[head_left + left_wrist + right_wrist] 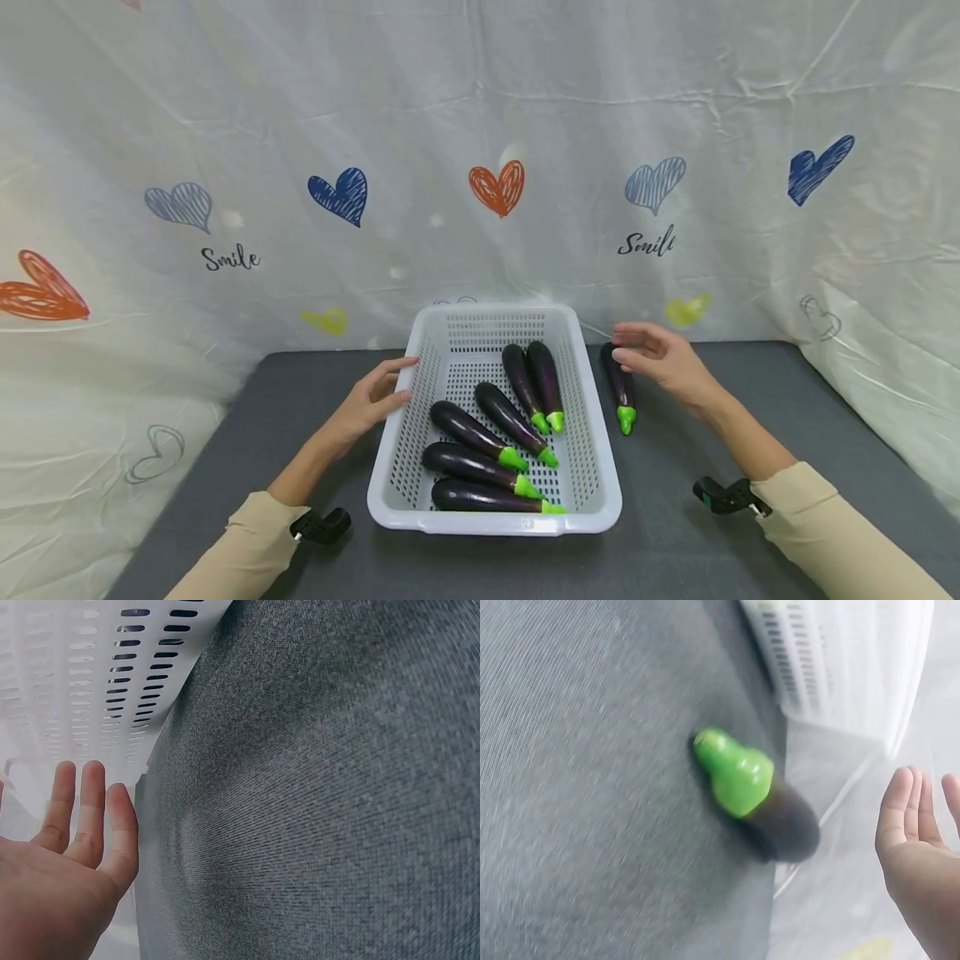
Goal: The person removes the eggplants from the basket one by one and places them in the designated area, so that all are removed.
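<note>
A white perforated plastic basket (390, 467) stands mid-table with several dark purple, green-capped eggplants (480, 471) lying in it. One more eggplant (619, 387) lies on the table just right of the basket, its green cap toward me. My right hand (660, 362) hovers at that eggplant's far end, fingers extended toward the basket; in the right wrist view the hand (922, 847) is apart from the eggplant (776, 817) and grips nothing. My left hand (371, 404) is at the basket's left rim, fingertips at the edge; the left wrist view shows its fingers (91, 810) nearly straight.
A dark grey cloth covers the table (675, 533). Behind it hangs a white curtain (420, 108) printed with hearts and the word Smile, reaching the table's back edge. Black wrist-worn cameras (321, 527) sit at both sleeves.
</note>
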Demonstrator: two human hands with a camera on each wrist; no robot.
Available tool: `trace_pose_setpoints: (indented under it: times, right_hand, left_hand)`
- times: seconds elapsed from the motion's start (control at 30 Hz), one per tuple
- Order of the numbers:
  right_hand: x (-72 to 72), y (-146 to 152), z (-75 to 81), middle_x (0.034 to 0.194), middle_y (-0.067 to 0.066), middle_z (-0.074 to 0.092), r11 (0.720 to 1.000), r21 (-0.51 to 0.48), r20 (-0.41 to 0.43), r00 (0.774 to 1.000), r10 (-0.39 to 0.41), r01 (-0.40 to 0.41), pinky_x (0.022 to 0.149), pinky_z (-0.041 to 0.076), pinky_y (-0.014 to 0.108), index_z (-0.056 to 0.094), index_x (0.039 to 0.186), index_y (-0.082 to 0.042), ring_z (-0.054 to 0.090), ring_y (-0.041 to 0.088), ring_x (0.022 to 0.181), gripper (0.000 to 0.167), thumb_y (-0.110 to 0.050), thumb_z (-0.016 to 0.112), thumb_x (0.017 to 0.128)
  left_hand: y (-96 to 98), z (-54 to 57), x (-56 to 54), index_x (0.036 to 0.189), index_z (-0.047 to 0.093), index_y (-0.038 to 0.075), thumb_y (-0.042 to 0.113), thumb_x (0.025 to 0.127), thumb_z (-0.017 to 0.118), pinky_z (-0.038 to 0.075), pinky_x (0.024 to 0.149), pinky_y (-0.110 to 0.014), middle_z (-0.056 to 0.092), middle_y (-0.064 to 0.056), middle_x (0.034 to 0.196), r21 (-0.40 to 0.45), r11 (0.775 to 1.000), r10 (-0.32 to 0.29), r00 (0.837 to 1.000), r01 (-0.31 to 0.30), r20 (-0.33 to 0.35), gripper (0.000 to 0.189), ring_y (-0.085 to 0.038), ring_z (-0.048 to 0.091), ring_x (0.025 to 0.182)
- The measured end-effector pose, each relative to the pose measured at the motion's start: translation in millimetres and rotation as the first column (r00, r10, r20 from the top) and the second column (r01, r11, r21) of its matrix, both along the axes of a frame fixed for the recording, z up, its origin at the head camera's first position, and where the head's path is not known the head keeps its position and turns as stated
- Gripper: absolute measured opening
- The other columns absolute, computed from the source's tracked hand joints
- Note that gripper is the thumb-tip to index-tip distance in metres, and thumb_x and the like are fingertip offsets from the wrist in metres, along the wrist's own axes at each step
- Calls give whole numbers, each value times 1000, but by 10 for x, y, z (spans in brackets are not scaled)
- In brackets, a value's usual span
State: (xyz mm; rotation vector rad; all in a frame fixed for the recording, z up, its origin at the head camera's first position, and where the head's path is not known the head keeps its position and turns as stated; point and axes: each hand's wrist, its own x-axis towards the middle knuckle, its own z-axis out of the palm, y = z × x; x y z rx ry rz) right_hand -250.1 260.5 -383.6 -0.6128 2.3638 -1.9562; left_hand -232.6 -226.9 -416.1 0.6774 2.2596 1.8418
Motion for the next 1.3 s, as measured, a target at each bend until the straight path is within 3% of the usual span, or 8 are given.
trace_pose_setpoints:
  times: [0.63, 0.77, 0.9, 1.3]
  right_hand:
    - [91, -300, 190, 132, 16, 58, 997, -45, 3, 998, 61, -61, 91, 53, 34, 50, 141, 6, 61, 28, 118, 47, -8, 68, 99]
    - [95, -350, 243, 136, 25, 54, 995, -49, -1, 997, 82, -82, 91, 53, 34, 48, 141, 8, 61, 25, 117, 49, -8, 68, 99]
    - [83, -403, 278, 139, 31, 49, 993, -52, -2, 995, 104, -104, 92, 53, 35, 46, 142, 11, 60, 31, 120, 50, -6, 67, 100]
    - [56, -578, 406, 139, 23, 53, 990, -41, 9, 991, 133, -132, 94, 51, 35, 55, 140, -2, 57, 34, 122, 46, -10, 70, 98]
  left_hand:
    - [-36, 50, -11, 154, 43, 11, 10, 101, 64, 57, 81, -49, 47, -26, 145, -7, 1000, -18, 1000, 18, 13, 57, -37, 64, 110]
    - [-39, 60, -19, 154, 44, 10, 9, 101, 64, 57, 81, -48, 47, -26, 145, 0, 1000, -16, 1000, 16, 19, 57, -36, 65, 109]
    - [-42, 63, -17, 153, 45, 9, 9, 101, 65, 57, 80, -48, 47, -26, 145, 2, 1000, -9, 1000, 9, 18, 57, -39, 65, 109]
    - [-31, 72, -13, 153, 45, 8, 7, 100, 65, 57, 79, -48, 48, -27, 143, 20, 1000, -8, 1000, 7, 22, 56, -39, 66, 107]
